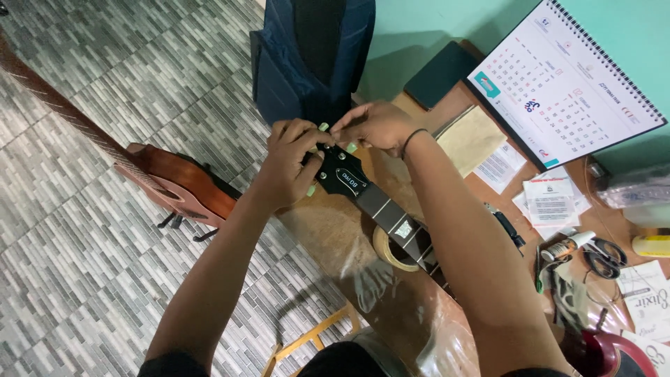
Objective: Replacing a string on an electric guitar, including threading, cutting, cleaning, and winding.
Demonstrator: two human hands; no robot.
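Both hands are busy at the guitar headstock, which sticks out past the desk's left edge. Left hand is curled shut round the headstock's left side, fingers on a pale green tuning peg. Right hand pinches shut at the top end. Can't see any strings on the neck, so prob. early on, most work left. A tape roll sits under the neck.
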